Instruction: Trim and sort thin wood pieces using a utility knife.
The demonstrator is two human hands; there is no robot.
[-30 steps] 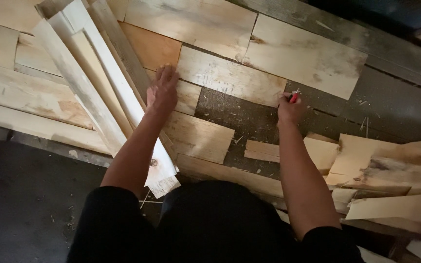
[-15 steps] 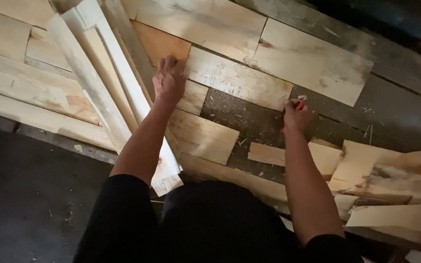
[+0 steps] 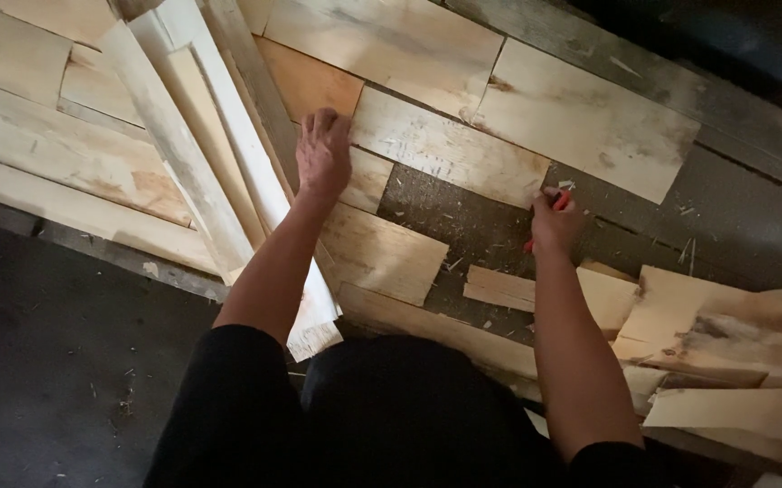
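A dark, rough, shaving-strewn work surface (image 3: 463, 226) is stretching across the view, and pale rectangular wooden boards are lying over most of it. The largest, a wide pale plank with a dark knot (image 3: 590, 117), is sitting at the upper right. Just beside it, a pale rectangular board with faint pencil marks (image 3: 445, 149) is lying slantwise in the middle. A bundle of long narrow pale wooden slats (image 3: 192, 145) is running diagonally down the left, and a loose pile of pale offcuts (image 3: 725, 334) is lying at the lower right, well apart from the slats.

The left hand (image 3: 323, 154) is lying flat and open, fingers spread, pressing on the left end of the marked board where it is meeting a smaller pale square piece (image 3: 364, 181). The right hand (image 3: 554, 221) is clenching around a small red marking tool (image 3: 557, 201), whose tip is touching the right end of the marked board at its lower edge.
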